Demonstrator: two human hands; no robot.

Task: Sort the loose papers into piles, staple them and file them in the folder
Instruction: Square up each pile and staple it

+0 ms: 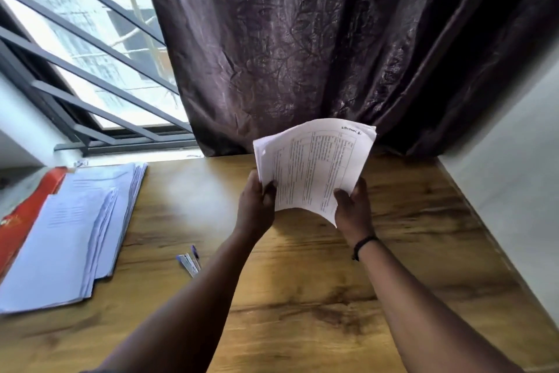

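I hold a bundle of printed papers (314, 165) upright above the far middle of the wooden table (302, 297). My left hand (257, 206) grips its lower left edge, thumb on the front. Its lower right corner is gripped by my right hand (352, 209), which wears a black wrist band. The sheets curve and fan slightly at the top. A spread stack of papers (75, 227) lies at the table's left on a red folder (27, 209). No stapler is in view.
Two pens (190, 260) lie on the table between the stack and my left arm. A dark curtain (302, 39) hangs behind the table, a barred window (75, 55) is at the back left, and a white wall (514, 176) borders the right edge.
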